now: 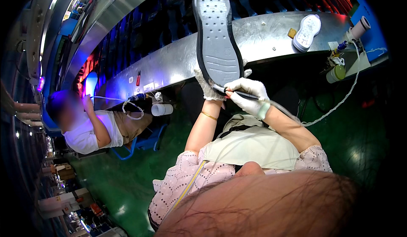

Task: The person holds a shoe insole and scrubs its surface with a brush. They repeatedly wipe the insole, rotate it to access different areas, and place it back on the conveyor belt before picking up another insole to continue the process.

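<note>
A large grey shoe sole [218, 46] with a black rim stands before me, its perforated end pointing away. My left hand [207, 87], in a whitish work glove, is closed around the near end of the sole from beneath; part of its fingers is hidden behind it. In my gloved right hand [252, 92], with some fingertips bare, is a thin black-handled brush [244, 94]. The brush tip touches or nearly touches the sole's near left rim. From its handle a pale hose [285, 111] runs back past my right wrist.
Beyond my hands lies a curved metal ledge [169, 69] beside a dark conveyor. On it sit a white sole [307, 32] and a yellowish block [292, 33]. A pale green cup [336, 74] hangs at right. Leftward, a seated person [95, 126] holds a lit sole.
</note>
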Demonstrator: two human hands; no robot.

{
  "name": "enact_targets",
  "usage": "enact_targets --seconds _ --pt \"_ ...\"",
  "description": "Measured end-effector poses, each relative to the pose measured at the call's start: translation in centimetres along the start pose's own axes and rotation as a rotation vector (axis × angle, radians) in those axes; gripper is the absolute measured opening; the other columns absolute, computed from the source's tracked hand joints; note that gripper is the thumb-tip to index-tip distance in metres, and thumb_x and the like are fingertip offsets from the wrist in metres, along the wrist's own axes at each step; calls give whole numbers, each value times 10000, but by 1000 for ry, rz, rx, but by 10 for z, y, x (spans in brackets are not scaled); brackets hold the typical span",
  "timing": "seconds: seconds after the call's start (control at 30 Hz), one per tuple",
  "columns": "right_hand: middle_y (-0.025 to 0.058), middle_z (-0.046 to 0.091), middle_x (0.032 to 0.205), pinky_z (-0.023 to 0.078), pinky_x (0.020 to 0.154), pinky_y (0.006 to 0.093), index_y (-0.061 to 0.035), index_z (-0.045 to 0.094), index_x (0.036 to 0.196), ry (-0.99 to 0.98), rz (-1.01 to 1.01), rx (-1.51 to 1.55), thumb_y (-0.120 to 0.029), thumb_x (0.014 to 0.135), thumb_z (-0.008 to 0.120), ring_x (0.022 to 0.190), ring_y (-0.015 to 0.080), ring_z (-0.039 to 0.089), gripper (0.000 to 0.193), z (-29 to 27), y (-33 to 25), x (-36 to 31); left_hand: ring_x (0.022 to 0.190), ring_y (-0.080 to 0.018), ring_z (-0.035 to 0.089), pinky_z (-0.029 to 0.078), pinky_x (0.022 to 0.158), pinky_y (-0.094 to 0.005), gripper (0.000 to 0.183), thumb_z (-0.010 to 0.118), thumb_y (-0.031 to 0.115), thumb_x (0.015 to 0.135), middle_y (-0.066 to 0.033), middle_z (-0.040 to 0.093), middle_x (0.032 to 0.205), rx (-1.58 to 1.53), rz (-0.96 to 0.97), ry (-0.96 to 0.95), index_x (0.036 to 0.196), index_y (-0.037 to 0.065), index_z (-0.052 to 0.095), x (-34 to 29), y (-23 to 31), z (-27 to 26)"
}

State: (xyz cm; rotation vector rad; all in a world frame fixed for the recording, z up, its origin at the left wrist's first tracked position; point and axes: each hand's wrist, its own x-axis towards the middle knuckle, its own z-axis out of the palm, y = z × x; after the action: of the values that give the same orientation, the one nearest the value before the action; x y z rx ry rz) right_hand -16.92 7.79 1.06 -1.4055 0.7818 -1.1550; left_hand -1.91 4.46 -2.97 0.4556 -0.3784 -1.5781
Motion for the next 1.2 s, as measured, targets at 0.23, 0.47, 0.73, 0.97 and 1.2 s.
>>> enact_targets --seconds 0.23,0.47,0.73,0.97,1.2 --pt "49 678 837 507 682 232 -32 668 863 150 -101 -117 -49 818 669 726 73 619 48 -13 9 12 1173 -300 468 374 1018 -437 816 457 703 807 -102 454 1347 23 100 -15 1362 106 406 9 3 -2" --pt "18 660 790 447 556 174 -50 648 913 120 377 363 -163 858 654 616 68 616 125 -13 -2 14 1148 -251 490 403 994 -395 804 482 716 790 -73 498 1301 52 154 34 1329 120 450 15 8 -14" --pt "15 660 805 487 674 212 -42 661 840 48 89 112 -75 826 678 727 58 610 39 2 9 1 1171 -268 472 365 1024 -431 786 477 689 814 -87 478 1330 27 112 -68 1354 120 429 14 14 -1" --pt "38 655 912 476 770 234 -34 650 887 97 59 71 -48 838 654 814 65 580 51 -14 16 14 1183 -274 471 374 1023 -429 772 493 662 822 -92 469 1348 14 89 -49 1349 101 431 20 17 -11" --pt "51 654 930 489 646 208 -27 633 906 17 369 369 -104 851 645 740 81 607 95 -23 9 20 1174 -280 485 386 1013 -428 760 486 648 834 -102 481 1341 40 25 -55 1350 94 433 21 21 -17"
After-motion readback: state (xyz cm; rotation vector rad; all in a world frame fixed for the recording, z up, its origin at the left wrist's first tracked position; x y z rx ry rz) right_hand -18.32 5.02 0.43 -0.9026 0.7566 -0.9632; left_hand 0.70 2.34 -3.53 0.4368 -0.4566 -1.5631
